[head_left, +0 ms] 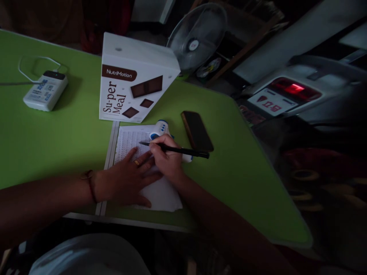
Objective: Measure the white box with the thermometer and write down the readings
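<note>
Green table (235,191) | right hand (168,156) pinched black pen (192,152), I judged light, stiff, best held near tip (142,143) | left hand (129,178) splayed on paper (163,196)

Counter (229,183) was green, pale strip (111,152) ran across it. White box (123,99) stood upright; papers (163,196) lay just in front, white-and-blue gadget (161,127) by their right edge. Dark phone (197,131) lay right of that; white device (43,94) with cables sat left.
</note>
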A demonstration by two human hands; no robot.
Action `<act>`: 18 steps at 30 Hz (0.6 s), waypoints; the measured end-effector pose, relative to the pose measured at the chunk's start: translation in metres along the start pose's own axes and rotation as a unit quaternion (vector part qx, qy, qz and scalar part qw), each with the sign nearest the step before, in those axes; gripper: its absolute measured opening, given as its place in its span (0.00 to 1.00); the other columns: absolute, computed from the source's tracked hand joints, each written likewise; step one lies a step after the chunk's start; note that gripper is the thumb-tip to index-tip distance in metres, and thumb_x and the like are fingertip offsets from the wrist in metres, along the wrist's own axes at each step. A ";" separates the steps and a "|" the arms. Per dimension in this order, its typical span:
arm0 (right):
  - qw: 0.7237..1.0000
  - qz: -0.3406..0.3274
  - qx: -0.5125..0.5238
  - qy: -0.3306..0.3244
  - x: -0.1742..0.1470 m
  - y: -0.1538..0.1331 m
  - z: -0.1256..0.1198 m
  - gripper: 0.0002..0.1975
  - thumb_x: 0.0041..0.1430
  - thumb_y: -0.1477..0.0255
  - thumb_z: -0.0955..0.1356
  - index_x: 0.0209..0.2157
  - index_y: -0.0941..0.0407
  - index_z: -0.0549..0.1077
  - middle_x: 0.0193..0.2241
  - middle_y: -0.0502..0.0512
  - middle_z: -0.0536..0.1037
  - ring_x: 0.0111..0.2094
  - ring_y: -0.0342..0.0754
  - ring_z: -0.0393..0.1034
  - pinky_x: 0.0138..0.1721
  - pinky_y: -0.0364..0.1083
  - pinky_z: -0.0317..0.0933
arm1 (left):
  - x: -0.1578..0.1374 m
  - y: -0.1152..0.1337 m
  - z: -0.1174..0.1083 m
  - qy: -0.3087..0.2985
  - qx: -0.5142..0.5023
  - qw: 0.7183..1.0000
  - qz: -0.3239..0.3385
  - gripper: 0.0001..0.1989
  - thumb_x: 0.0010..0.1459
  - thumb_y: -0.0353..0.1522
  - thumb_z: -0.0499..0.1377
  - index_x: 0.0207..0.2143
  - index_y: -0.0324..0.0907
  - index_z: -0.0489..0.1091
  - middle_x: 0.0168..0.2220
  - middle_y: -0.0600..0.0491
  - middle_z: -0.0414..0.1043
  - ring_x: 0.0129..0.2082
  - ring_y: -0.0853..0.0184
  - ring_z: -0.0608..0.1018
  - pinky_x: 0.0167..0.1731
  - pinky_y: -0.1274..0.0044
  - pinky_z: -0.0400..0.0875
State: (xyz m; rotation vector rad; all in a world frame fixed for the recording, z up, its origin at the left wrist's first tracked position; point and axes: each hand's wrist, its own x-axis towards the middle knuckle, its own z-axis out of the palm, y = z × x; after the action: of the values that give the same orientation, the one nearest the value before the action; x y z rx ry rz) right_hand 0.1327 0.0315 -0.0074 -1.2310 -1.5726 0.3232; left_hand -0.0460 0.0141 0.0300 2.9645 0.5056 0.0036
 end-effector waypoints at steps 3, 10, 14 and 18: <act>1.000 0.007 -0.004 -0.007 0.000 0.001 0.000 0.06 0.58 0.73 0.65 0.27 0.52 0.67 0.22 0.46 0.70 0.25 0.45 0.68 0.30 0.46 0.64 | 0.000 0.000 0.000 0.000 -0.005 1.000 0.002 0.42 0.64 0.57 0.57 0.71 0.42 0.58 0.73 0.37 0.50 0.74 0.41 0.52 0.69 0.47 0.50; 1.000 -0.002 0.000 -0.004 0.000 0.000 0.000 0.05 0.57 0.74 0.65 0.27 0.52 0.67 0.22 0.46 0.70 0.25 0.44 0.68 0.29 0.45 0.63 | 0.000 -0.001 0.005 0.029 -0.009 1.000 0.002 0.43 0.63 0.57 0.59 0.71 0.42 0.58 0.73 0.37 0.52 0.74 0.41 0.53 0.69 0.46 0.50; 1.000 0.011 -0.010 -0.005 0.000 0.000 -0.001 0.05 0.56 0.73 0.65 0.27 0.52 0.67 0.22 0.46 0.70 0.25 0.44 0.66 0.29 0.45 0.63 | 0.000 0.000 0.002 0.006 0.002 1.000 0.002 0.43 0.63 0.57 0.58 0.71 0.43 0.57 0.73 0.38 0.50 0.74 0.41 0.53 0.70 0.47 0.49; 1.000 0.011 -0.015 -0.015 0.000 0.000 -0.001 0.05 0.56 0.73 0.64 0.26 0.53 0.67 0.22 0.47 0.69 0.25 0.44 0.68 0.30 0.45 0.63 | 0.000 0.001 -0.002 -0.006 0.000 1.000 -0.001 0.42 0.64 0.57 0.58 0.71 0.43 0.58 0.74 0.38 0.49 0.74 0.42 0.51 0.70 0.47 0.49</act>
State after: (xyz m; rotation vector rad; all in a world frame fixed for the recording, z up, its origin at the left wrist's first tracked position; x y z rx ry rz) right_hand 0.1339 0.0313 -0.0068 -1.2726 -1.5956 0.3359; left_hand -0.0454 0.0139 0.0316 2.9632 0.5070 -0.0144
